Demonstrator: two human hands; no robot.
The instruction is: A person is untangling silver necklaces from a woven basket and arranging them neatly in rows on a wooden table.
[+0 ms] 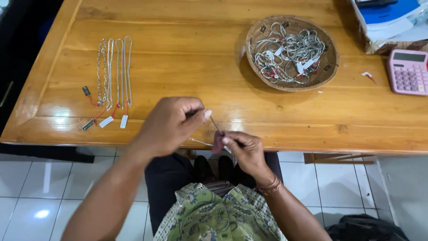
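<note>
Keep your left hand point(171, 125) and right hand point(240, 149) pinched on the thin chain point(216, 125), taut and steady above the table point(200, 53) edge.

The picture is bright and mostly sharp. Light shines on the glossy orange-brown wooden table point(187, 58), with white glare near the 9 o'clock edge. The round woven basket point(327, 67) casts a soft shadow toward 7 o'clock. The white tile floor point(40, 187) shines too.
</note>
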